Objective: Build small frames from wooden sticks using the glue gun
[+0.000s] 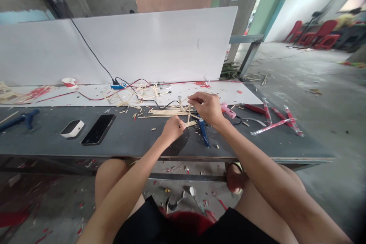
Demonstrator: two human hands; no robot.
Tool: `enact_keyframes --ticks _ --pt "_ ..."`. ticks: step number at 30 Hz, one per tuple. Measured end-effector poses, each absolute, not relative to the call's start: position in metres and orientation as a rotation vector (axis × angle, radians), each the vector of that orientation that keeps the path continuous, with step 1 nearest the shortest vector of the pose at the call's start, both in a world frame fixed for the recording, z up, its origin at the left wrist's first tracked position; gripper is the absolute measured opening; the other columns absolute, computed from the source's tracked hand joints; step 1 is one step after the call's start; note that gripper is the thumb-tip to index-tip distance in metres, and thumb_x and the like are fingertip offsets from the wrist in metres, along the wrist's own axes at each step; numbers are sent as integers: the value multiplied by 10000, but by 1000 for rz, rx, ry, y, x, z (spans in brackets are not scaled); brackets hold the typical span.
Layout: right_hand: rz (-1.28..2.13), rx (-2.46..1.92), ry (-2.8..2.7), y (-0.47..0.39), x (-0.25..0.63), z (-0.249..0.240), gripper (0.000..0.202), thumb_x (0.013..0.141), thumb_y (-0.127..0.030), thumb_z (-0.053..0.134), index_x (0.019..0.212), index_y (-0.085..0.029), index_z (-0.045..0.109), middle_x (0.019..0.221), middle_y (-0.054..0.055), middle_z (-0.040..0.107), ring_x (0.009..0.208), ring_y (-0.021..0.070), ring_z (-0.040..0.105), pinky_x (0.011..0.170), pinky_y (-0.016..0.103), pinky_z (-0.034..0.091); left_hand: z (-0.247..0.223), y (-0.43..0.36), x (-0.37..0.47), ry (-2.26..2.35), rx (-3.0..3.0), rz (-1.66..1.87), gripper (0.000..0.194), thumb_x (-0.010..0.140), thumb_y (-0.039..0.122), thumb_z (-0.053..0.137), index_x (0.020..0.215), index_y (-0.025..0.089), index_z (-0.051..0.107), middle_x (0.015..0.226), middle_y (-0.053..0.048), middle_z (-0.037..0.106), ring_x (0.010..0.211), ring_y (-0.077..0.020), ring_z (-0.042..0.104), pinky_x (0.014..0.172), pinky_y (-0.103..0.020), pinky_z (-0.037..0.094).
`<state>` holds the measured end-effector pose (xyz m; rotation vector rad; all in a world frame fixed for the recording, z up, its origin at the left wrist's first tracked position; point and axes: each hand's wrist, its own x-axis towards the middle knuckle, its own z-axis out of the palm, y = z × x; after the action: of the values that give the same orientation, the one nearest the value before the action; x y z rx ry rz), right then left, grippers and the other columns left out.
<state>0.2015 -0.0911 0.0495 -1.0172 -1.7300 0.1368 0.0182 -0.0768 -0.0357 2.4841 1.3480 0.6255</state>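
Close to the table's middle, my left hand [173, 127] is closed, its fingertips pinching the near side of a small frame of thin wooden sticks [189, 115]. My right hand [210, 108] reaches over from the right, thumb and fingers pinched at the upper end of an upright stick of the same frame. Loose wooden sticks [162, 112] lie in a row just behind my left hand. Beneath my right hand is a blue-handled tool [203, 133], its head partly hidden. A pink glue gun [228, 110] lies behind my right wrist.
Left of my hands are a phone [98, 129], a small white box [72, 128] and a blue tool [28, 118]. Red-wrapped packets [271, 126] lie at right. A blue power strip [118, 85] with cables and more stick frames [145, 92] sit behind, before a white panel [128, 49].
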Motion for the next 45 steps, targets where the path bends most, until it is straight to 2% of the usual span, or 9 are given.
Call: enact_keyframes --ticks 9,17,25,37,45 --pt "139 -993 -1733 -92 201 50 119 866 -208 653 870 -190 771 705 20 690 638 141 569 607 288 426 -37 -76 19 1359 2485 606 289 828 157 599 541 168 569 735 -50 538 651 -151 475 595 -266 289" --pt "149 -999 -1740 -93 201 51 126 873 -207 647 873 -181 770 717 27 701 650 142 580 607 278 428 -36 -77 19 1352 2478 606 342 837 155 600 508 163 506 725 -44 521 651 -145 467 597 -263 282" --pt "152 -1049 -1734 -91 202 49 140 870 -253 653 885 -194 779 732 33 709 660 153 588 627 291 434 -36 -77 18 1352 2490 613 300 833 149 608 537 170 565 723 -41 530 660 -154 474 603 -269 289" --pt "138 -1005 -1731 -92 202 50 118 862 -216 664 872 -183 777 719 28 711 643 142 586 609 284 431 -37 -76 18 1353 2474 615 274 835 165 593 561 168 607 746 -51 560 668 -156 495 612 -265 310" --pt "149 -1020 -1729 -92 201 51 116 864 -224 660 867 -190 771 723 27 709 656 148 591 614 288 433 -38 -76 18 1361 2486 625 307 842 195 599 537 166 574 753 -60 587 674 -161 508 593 -266 314"
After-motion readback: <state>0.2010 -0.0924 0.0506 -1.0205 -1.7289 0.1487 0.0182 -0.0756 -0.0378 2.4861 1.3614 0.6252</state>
